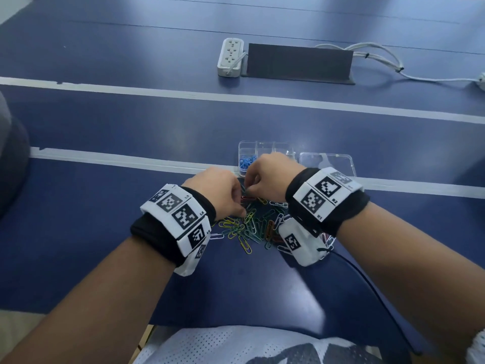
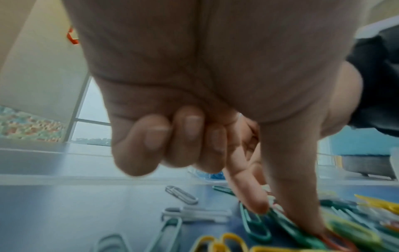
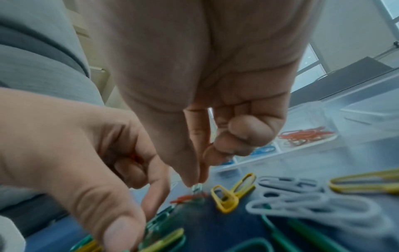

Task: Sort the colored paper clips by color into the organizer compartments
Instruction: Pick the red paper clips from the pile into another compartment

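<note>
Loose pile of clips, yellow, green, white, red, under both hands. Right hand pinches green clip. Left hand: thumb, forefinger press pile, holding red clips. Organizer beyond fingertips, blue clips inside.

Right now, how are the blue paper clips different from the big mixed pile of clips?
The blue paper clips lie inside a compartment of the clear organizer; the mixed pile lies loose on the blue table. The blue clips are all one color; the pile mixes yellow, green, red and white. Both hands, left and right, work at the pile, not at the blue clips. Both groups are the same kind of clip.
</note>
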Tool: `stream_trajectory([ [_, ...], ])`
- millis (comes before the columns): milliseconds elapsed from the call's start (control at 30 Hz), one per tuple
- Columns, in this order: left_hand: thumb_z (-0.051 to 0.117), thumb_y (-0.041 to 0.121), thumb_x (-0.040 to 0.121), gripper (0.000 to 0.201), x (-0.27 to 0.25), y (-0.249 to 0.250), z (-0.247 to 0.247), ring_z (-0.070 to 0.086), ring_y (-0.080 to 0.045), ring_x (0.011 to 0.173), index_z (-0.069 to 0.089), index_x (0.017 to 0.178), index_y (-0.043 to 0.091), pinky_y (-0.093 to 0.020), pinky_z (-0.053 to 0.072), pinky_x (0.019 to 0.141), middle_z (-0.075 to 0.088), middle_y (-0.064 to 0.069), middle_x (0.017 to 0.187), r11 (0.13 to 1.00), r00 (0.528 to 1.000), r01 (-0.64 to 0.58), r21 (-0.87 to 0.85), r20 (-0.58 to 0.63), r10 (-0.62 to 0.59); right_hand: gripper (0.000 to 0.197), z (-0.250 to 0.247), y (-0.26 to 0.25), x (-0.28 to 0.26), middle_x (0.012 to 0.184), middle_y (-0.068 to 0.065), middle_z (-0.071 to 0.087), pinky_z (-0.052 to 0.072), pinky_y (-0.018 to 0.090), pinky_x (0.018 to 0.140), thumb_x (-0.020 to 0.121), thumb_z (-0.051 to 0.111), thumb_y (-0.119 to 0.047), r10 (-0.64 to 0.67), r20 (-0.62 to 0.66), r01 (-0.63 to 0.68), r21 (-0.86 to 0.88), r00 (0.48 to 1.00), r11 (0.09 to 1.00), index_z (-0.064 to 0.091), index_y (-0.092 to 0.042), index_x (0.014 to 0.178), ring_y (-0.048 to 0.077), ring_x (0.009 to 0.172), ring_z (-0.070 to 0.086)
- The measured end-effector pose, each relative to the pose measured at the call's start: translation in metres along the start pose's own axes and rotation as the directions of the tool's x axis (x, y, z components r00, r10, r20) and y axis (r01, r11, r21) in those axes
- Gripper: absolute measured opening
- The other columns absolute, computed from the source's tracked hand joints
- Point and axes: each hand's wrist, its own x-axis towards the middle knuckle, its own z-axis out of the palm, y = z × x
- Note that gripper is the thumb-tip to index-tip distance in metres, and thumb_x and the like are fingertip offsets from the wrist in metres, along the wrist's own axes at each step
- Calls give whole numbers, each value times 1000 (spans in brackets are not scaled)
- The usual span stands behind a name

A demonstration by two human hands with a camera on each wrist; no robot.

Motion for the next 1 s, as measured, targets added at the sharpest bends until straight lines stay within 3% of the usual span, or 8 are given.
stream_trajectory([
  [167,72,28,74,13,-1,-5,-2,58,-19,83,62,66,27,-28,48,73,57,7,76,999,998,36,27,-47,-35,23,8,-3,5,92,12,68,47,28,69,80,64,-27,-28,14,29,-86,1000,996,71,-10,94,29,86,63],
  [367,67,22,77,14,-2,-7,-3,54,-18,81,61,70,33,-31,50,75,44,15,66,1000,998,6,22,-64,-5,17,7,-1,4,59,3,44,41,26,64,83,59,-26,-23,12,25,-127,1000,992,58,-14,72,28,69,51],
  [567,78,34,70,17,0,-5,-1,58,-19,89,67,82,30,-34,51,81,47,11,76,999,999,23,42,-24,-22,19,10,-2,1,68,7,44,42,28,66,84,60,-32,-43,28,47,-164,999,985,67,-14,82,28,71,50],
  [633,78,36,69,19,1,-7,1,59,-20,91,67,82,29,-35,51,82,50,8,81,998,999,35,46,-34,-34,20,11,-2,0,63,5,40,40,29,64,84,60,-32,-33,25,37,-170,999,985,60,-16,72,29,68,48],
  [733,78,36,68,15,0,-10,3,56,-19,82,64,70,30,-31,49,75,47,13,70,999,998,28,41,-53,-26,39,11,-1,-2,57,2,36,39,28,61,82,60,-34,-3,44,11,-186,999,983,41,-16,53,27,64,45],
  [800,75,35,71,17,-2,-11,3,53,-18,76,61,63,29,-30,47,71,45,15,64,999,999,13,44,-46,-11,39,10,0,-4,54,3,38,38,27,57,79,60,-32,5,42,2,-166,999,986,40,-16,50,28,64,46],
  [867,68,33,75,17,-3,-13,4,56,-19,77,58,62,28,-31,49,72,45,15,63,998,999,6,60,-53,-3,31,7,5,-7,56,8,48,42,26,57,76,59,-31,20,18,-18,-108,1000,994,53,-10,55,31,66,53],
  [1000,60,31,79,12,-2,-21,2,54,-18,79,57,68,28,-32,51,77,44,16,63,997,998,-21,74,-60,26,28,2,15,-15,81,13,70,53,32,72,80,60,-34,6,-32,-6,-25,999,1000,71,-8,78,29,82,63],
])
